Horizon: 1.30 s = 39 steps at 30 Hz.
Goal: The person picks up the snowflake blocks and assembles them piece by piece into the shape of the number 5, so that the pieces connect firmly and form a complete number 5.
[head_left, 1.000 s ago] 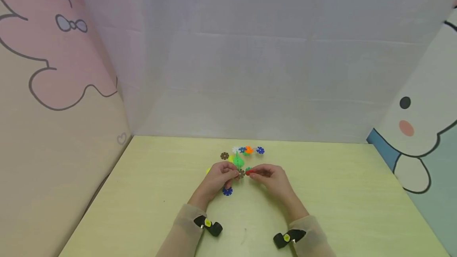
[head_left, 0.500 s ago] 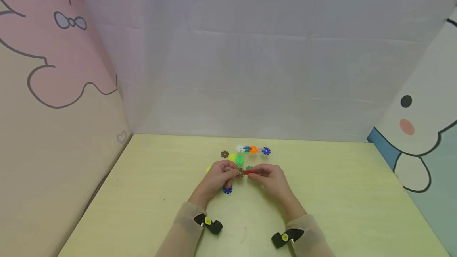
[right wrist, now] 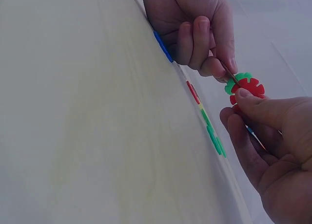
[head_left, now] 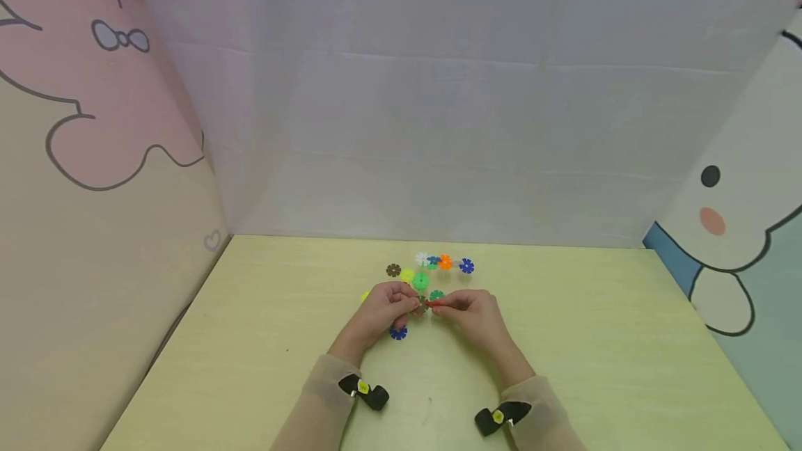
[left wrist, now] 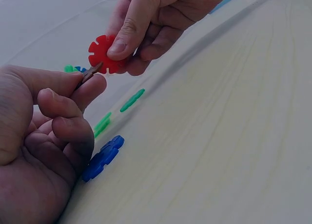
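Note:
My left hand [head_left: 387,306] pinches a brown notched plastic disc [left wrist: 86,79] between thumb and forefinger, its other fingers curled below. Facing it, my right hand [head_left: 475,313] pinches a red notched disc [left wrist: 99,52] by its edge. The rims of the two discs meet at an angle, notch side to notch side, as the left wrist view shows. Just beyond the brown disc a light green disc [head_left: 420,281] stands out, with a row of white [head_left: 422,259], orange [head_left: 445,262] and dark blue [head_left: 466,266] discs behind it.
Loose discs lie around the hands: a dark blue one [head_left: 398,333] below the left hand, a green one [head_left: 436,295] between the hands, a brown one [head_left: 393,270] and a yellow one [head_left: 407,275] farther back. A pale curtain [head_left: 401,124] closes off the table's [head_left: 595,339] far edge.
The red disc has moved left in my right hand until it meets the brown disc. The white, orange and dark blue row has shifted slightly right. My left hand stays nearly still.

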Available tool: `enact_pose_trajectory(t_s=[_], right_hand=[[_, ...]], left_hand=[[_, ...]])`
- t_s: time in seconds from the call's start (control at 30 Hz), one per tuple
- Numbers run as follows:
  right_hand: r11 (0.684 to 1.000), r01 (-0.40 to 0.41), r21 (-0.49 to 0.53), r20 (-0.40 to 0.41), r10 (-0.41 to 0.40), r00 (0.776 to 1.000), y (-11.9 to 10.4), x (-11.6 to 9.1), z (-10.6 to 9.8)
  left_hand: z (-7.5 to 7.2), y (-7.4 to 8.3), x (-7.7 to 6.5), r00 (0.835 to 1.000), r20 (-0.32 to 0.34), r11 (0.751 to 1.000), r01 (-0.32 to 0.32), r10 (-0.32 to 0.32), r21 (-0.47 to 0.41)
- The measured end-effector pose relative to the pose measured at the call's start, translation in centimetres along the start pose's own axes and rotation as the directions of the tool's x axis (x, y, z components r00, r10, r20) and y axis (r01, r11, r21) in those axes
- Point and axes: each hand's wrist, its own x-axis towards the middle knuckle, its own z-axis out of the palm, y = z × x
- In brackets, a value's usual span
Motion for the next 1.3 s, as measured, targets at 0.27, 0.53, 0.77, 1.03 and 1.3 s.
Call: enact_pose_trajectory(t_s=[0.27,0.53,0.77,1.03,1.3], right_hand=[[1.000,-0.011,0.007,0.038,0.011,0.999,0.07,0.16,0.53],[1.000,-0.016,0.018,0.048,0.015,0.999,-0.17,0.14,0.62],[0.999,0.008,0.041,0.056,-0.010,0.998,-0.15,0.20,0.41],[0.997,0.041,0.063,0.054,-0.044,0.998,0.37,0.42,0.39],[0.998,0.039,0.053,0.039,-0.041,0.998,0.53,0.67,0.46]], left_hand=[[-0.16,0.08,-0.05,1.000,0.008,1.000,0.016,-0.016,-0.009],[-0.24,0.03,-0.11,1.000,0.012,1.000,0.021,-0.021,-0.010],[-0.25,0.04,-0.21,1.000,0.020,1.000,0.003,-0.003,-0.004],[-0.37,0.05,-0.43,0.999,0.044,1.000,-0.008,0.007,0.006],[-0.47,-0.20,-0.31,0.998,0.058,1.000,-0.027,0.027,0.008]])
